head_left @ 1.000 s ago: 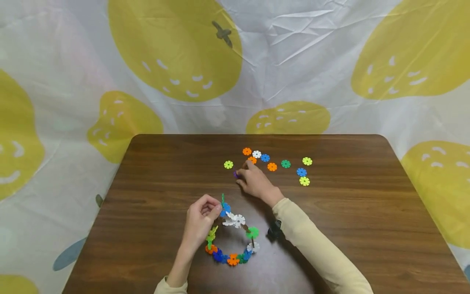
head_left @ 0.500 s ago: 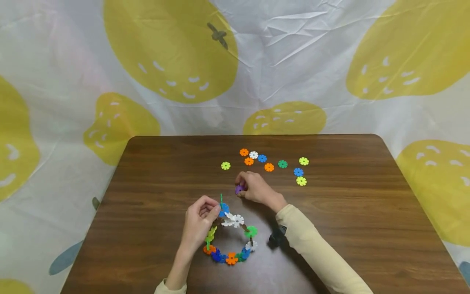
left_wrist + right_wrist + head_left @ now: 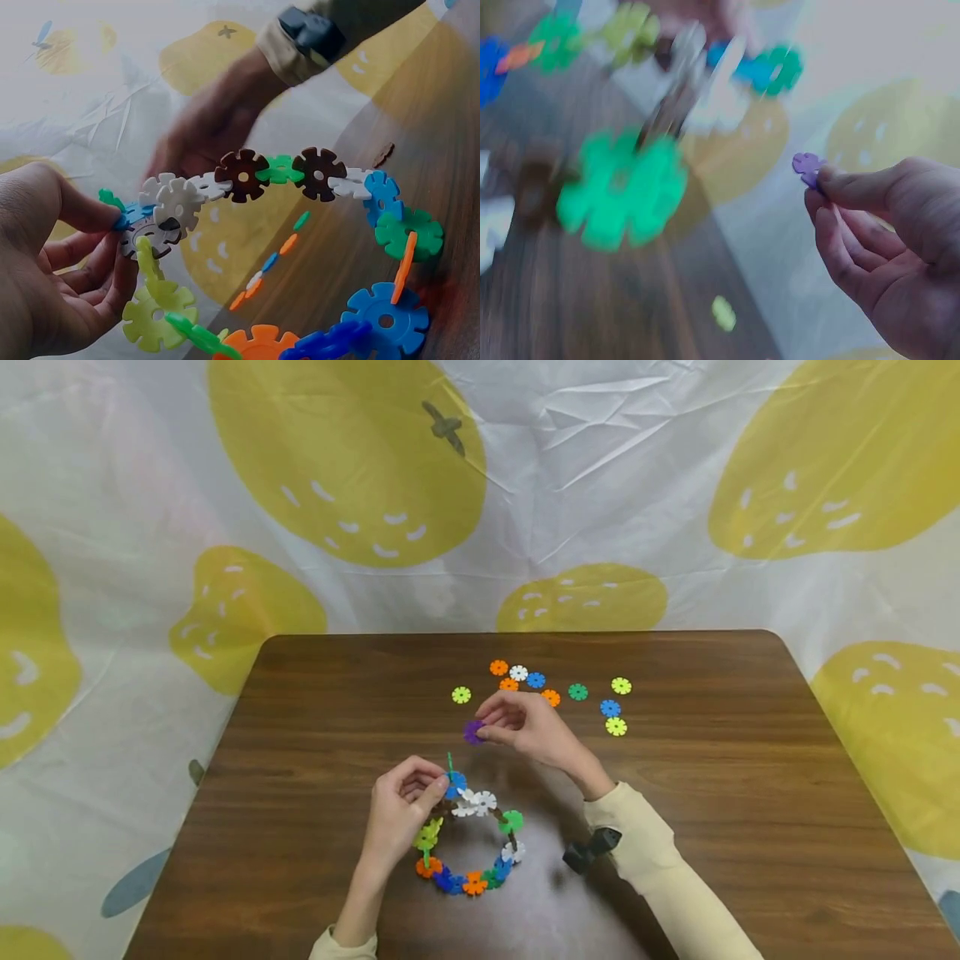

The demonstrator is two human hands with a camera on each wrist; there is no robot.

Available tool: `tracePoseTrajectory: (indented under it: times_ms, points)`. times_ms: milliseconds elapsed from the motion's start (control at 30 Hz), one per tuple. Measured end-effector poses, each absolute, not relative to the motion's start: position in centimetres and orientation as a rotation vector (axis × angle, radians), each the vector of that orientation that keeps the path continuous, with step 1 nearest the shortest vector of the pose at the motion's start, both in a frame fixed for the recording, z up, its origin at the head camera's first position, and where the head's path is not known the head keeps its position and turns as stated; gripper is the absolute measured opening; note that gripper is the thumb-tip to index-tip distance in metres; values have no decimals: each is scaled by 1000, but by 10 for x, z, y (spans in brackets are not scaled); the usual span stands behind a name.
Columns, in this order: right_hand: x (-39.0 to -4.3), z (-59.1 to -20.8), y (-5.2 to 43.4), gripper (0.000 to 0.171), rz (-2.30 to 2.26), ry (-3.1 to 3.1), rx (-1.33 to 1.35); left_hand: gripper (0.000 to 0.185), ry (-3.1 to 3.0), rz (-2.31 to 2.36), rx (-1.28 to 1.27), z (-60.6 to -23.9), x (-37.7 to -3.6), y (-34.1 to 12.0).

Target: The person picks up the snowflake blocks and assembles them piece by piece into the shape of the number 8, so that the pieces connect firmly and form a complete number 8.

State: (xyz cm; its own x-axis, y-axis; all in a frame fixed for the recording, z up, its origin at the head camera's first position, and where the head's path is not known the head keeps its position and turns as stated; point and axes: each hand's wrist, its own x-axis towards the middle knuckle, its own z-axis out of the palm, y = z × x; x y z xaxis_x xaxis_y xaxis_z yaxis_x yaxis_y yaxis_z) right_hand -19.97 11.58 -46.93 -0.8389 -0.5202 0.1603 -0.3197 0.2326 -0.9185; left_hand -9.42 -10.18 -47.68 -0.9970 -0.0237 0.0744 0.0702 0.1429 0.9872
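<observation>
- Two hands work above the dark brown wooden surface (image 3: 300, 735), with your cream sleeves showing at both wrists.
- Your right hand (image 3: 528, 727) is raised off the surface, its fingers (image 3: 847, 191) pinching a small purple plastic snowflake disc (image 3: 473, 732) by the edge.
- Your left hand (image 3: 401, 810) has its fingers (image 3: 90, 214) closed on the top of a ring of interlocked plastic snowflake discs in many colours (image 3: 468, 835), at a blue disc beside white ones.
- That ring rests on the surface near you, and the purple disc hangs just beyond its far edge, apart from it.
- Several loose flat plastic discs (image 3: 555, 693), orange, white, blue, green and yellow-green, lie scattered farther back.
</observation>
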Motion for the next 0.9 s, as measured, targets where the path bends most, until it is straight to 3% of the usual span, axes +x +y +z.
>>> tracePoseTrajectory:
  times_ms: [267, 900]
  points:
    - [-181, -439, 103, 13, -1759, 2245, -1003, 7, -2344, -2001, -62, -476, -94, -103]
    - [-177, -441, 94, 13, -1723, 2335, -1105, 4, -2343, -1954, -106, -477, -92, -101]
